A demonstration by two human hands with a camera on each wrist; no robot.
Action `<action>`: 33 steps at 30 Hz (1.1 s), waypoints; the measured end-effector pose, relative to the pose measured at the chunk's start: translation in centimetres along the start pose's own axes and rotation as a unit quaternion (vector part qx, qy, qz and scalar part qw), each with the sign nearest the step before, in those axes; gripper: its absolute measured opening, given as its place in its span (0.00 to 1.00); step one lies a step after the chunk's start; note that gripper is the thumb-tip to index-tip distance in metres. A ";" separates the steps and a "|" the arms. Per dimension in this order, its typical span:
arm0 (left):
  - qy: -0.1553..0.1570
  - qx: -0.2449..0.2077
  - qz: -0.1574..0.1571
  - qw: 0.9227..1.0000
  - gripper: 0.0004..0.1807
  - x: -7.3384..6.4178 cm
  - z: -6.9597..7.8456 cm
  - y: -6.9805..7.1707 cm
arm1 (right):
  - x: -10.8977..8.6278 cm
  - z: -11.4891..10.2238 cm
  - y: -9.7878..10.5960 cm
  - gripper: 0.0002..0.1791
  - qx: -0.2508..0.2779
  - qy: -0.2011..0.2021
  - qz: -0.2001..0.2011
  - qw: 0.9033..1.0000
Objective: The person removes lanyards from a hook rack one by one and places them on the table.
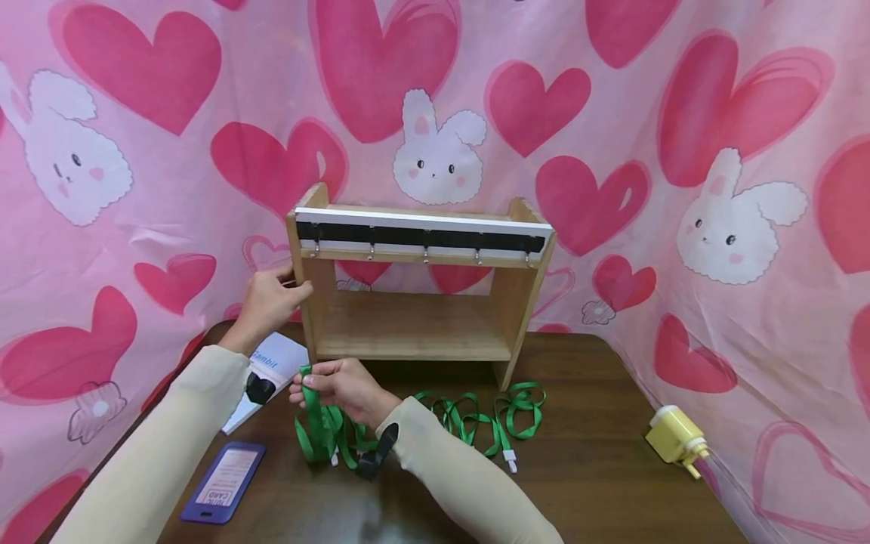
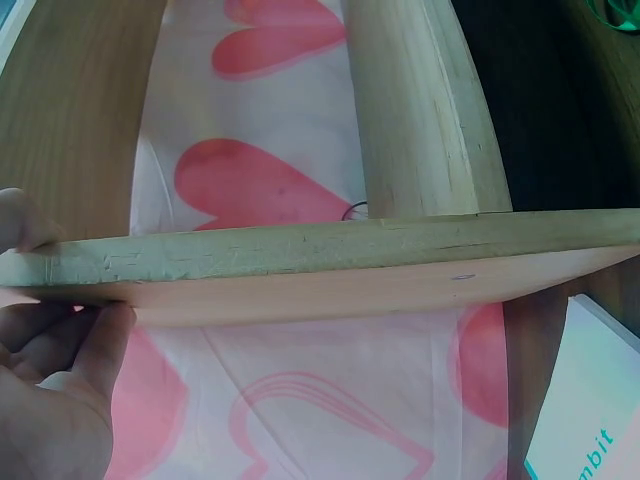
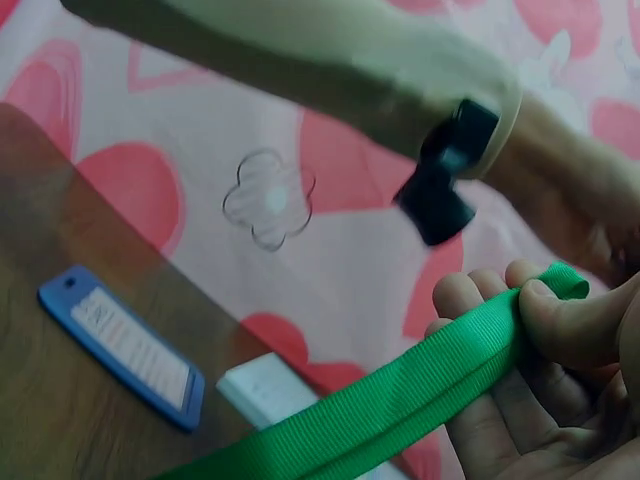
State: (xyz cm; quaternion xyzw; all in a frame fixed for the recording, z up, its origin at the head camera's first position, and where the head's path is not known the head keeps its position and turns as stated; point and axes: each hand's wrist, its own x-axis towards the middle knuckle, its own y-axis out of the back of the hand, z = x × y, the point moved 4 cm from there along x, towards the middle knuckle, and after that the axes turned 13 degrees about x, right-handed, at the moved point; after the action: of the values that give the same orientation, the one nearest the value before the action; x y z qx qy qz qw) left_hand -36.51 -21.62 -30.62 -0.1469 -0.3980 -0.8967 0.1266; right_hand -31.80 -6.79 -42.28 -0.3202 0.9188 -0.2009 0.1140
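My left hand [image 1: 273, 301] grips the left side panel of a wooden shelf [image 1: 414, 349], thumb on the inner face and fingers outside, as the left wrist view also shows. Between thumb and fingers, my right hand [image 1: 350, 389] pinches the end of a green lanyard [image 3: 400, 395], low in front of the shelf's left side. The rest of that strap hangs down to the table in loops. Along the shelf's top front runs a black strip [image 1: 401, 236] with several small metal hooks, all bare.
More green lanyards [image 1: 469, 419] with white clips lie tangled before the shelf. A blue card holder [image 1: 224, 483] and a white box [image 1: 279, 355] are on the table's left. At the right edge sits a yellow pump-like object [image 1: 676, 437]. Heart-patterned cloth [image 1: 530, 45] hangs behind.
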 end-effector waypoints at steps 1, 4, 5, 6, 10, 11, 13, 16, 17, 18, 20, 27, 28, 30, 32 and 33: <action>-0.001 0.000 0.000 1.000 0.29 0.0 0.1 0.0 | 0.2 0.3 0.2 0.17 0.002 -0.003 0.006 1.000; -0.005 0.000 0.000 1.000 0.30 0.1 0.2 0.0 | 0.8 1.0 1.0 0.16 0.004 -0.007 0.021 1.000; -0.005 0.001 0.000 1.000 0.30 0.1 0.3 0.1 | 1.0 1.3 1.2 0.16 0.004 -0.008 0.027 1.000; -0.006 0.003 0.000 1.000 0.30 0.2 0.3 0.1 | 1.2 1.6 1.5 0.15 0.005 -0.008 0.034 0.999; -0.007 0.005 0.001 1.000 0.29 0.2 0.4 0.2 | 2.0 2.8 2.4 0.15 0.006 -0.006 0.059 0.998; -0.007 0.006 0.001 1.000 0.29 0.2 0.4 0.2 | 2.3 3.1 2.7 0.15 0.008 -0.003 0.068 0.998; -0.008 0.004 0.000 1.000 0.29 0.3 0.4 0.2 | 2.7 3.6 3.1 0.15 0.013 0.003 0.083 0.996; -0.006 -0.002 -0.002 1.000 0.29 0.3 0.3 0.2 | 3.3 4.3 3.7 0.14 0.017 0.015 0.115 0.993; -0.006 -0.006 -0.003 1.000 0.29 0.3 0.3 0.2 | 3.4 4.5 3.9 0.13 0.014 0.020 0.126 0.992; -0.005 -0.009 -0.006 1.000 0.29 0.2 0.2 0.2 | 3.6 4.7 4.0 0.12 0.011 0.025 0.137 0.990; -0.001 -0.013 -0.008 1.000 0.30 0.2 0.1 0.2 | 3.9 5.1 4.3 0.10 0.003 0.034 0.160 0.987; 0.007 -0.007 -0.016 1.000 0.30 -0.1 0.0 0.1 | 3.8 6.1 4.5 0.10 -0.032 0.052 0.225 0.972; 0.007 -0.007 -0.015 1.000 0.30 -0.1 0.0 0.1 | 3.8 6.2 4.4 0.10 -0.036 0.055 0.229 0.971; 0.009 -0.007 -0.014 1.000 0.30 -0.1 0.0 0.1 | 3.8 6.4 4.4 0.09 -0.047 0.060 0.236 0.969; 0.009 -0.006 -0.015 1.000 0.30 -0.1 0.0 0.1 | 3.9 6.6 4.3 0.08 -0.065 0.065 0.241 0.966; 0.010 -0.007 -0.015 1.000 0.30 -0.1 0.0 0.0 | 3.9 6.6 4.3 0.08 -0.077 0.067 0.243 0.965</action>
State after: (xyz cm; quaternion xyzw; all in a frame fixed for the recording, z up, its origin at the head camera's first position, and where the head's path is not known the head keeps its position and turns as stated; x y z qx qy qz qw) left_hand -36.39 -21.66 -30.68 -0.1329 -0.3929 -0.9025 0.1157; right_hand -34.87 -8.12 -50.43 -0.0812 0.9871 -0.1173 0.0724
